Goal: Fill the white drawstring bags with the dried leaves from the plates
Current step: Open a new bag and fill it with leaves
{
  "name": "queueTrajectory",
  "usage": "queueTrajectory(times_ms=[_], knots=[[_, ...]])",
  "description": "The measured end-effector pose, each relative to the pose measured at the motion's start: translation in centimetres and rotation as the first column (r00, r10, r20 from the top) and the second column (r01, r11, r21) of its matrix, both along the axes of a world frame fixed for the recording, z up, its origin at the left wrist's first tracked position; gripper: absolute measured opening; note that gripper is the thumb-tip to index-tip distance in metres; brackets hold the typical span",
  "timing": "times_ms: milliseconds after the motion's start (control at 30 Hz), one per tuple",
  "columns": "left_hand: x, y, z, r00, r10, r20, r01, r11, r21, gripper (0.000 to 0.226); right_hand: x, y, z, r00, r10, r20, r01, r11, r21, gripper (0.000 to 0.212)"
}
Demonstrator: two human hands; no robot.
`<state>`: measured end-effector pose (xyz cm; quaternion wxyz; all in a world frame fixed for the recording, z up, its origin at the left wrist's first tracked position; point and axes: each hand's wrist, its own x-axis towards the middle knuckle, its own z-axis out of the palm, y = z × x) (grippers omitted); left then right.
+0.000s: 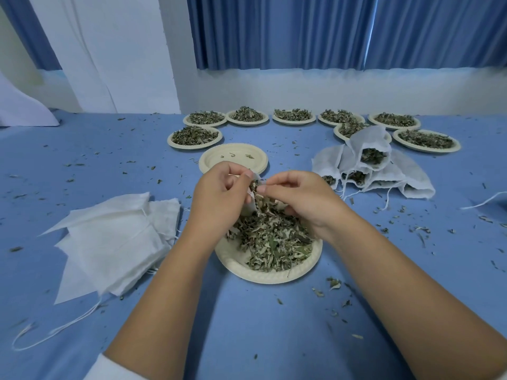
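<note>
Bag mouth held between both hands, over the plate.
My left hand (219,187) pinches the rim of the white bag (250,205). My right hand (299,196), fingers curled, appears to pinch dried leaves (274,237) just beside that rim. The bag hangs below the fingertips onto the plate (247,272).

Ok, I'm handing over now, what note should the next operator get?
Left grip and right grip pinch the mouth of a drawstring bag, partly filled, over the near plate of dried leaves.
Done: filled bags piled right, emptied plates stacked ahead.
To do: eight full plates at the back, empty bags stacked left.
</note>
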<state>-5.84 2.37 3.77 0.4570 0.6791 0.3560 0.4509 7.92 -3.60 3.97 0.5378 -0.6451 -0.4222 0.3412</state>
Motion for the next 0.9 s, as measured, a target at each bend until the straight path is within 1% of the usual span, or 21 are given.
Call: queueTrajectory(times_ms=[67, 100, 133, 200, 267, 300, 367, 467, 533, 567, 633, 733, 833, 900], knots=[[-0.1, -0.1, 0.2, 0.997, -0.026, 0.070, 0.029, 0.998, -0.053, 0.009, 0.0, 0.1, 0.0, 0.996, -0.010, -0.091, 0.002, 0.996, -0.094, 0.024], [-0.1, -0.1, 0.2, 0.996, -0.034, 0.088, 0.040, 0.997, -0.068, 0.010, -0.1, 0.1, 0.1, 0.985, 0.017, -0.171, -0.040, 0.990, -0.134, 0.025], [-0.1, -0.1, 0.3, 0.995, -0.041, 0.095, 0.048, 0.996, -0.075, 0.010, -0.1, 0.0, 0.2, 0.957, 0.059, -0.283, -0.104, 0.984, -0.147, 0.024], [-0.1, -0.2, 0.4, 0.993, -0.060, 0.098, 0.068, 0.995, -0.073, 0.010, -0.2, -0.2, 0.4, 0.861, 0.143, -0.487, -0.222, 0.969, -0.108, 0.016], [-0.1, -0.4, 0.3, 0.993, -0.078, 0.083, 0.082, 0.995, -0.048, 0.010, -0.4, -0.4, 0.5, 0.804, 0.189, -0.564, -0.266, 0.962, -0.057, 0.010], [-0.1, -0.4, 0.3, 0.995, -0.081, 0.055, 0.082, 0.997, -0.013, 0.012, -0.5, -0.4, 0.5, 0.799, 0.184, -0.573, -0.253, 0.967, -0.041, 0.009], [0.0, -0.4, 0.0, 0.995, -0.098, -0.033, 0.100, 0.993, 0.069, 0.014, -0.5, -0.3, 0.4, 0.823, 0.131, -0.552, -0.184, 0.982, -0.042, 0.007], [0.1, -0.6, -0.4, 0.979, -0.154, -0.136, 0.170, 0.979, 0.110, 0.012, -0.6, 0.0, -0.1, 0.902, 0.017, -0.432, -0.065, 0.993, -0.097, 0.012], [0.3, -0.6, -0.6, 0.975, -0.141, -0.169, 0.164, 0.978, 0.128, 0.011, -0.6, 0.2, -0.4, 0.933, -0.045, -0.358, 0.003, 0.993, -0.118, 0.016], [0.3, -0.6, -0.7, 0.979, -0.112, -0.168, 0.136, 0.981, 0.138, 0.012, -0.6, 0.2, -0.4, 0.934, -0.056, -0.352, 0.015, 0.993, -0.120, 0.017], [0.2, -0.3, -0.7, 0.988, -0.025, -0.152, 0.049, 0.987, 0.156, 0.014, -0.4, 0.1, 0.1, 0.931, -0.036, -0.364, -0.010, 0.992, -0.122, 0.025], [0.0, 0.2, -0.5, 0.988, 0.100, -0.115, -0.078, 0.981, 0.177, 0.013, 0.1, -0.3, 1.1, 0.923, 0.028, -0.383, -0.095, 0.983, -0.156, 0.040], [0.0, 0.5, -0.6, 0.984, 0.158, -0.080, -0.143, 0.975, 0.171, 0.012, 0.1, -0.7, 1.6, 0.909, 0.076, -0.410, -0.166, 0.968, -0.189, 0.042], [0.0, 0.5, -0.7, 0.980, 0.171, -0.102, -0.148, 0.968, 0.202, 0.012, -0.1, -0.8, 1.6, 0.904, 0.093, -0.417, -0.185, 0.965, -0.186, 0.038]])
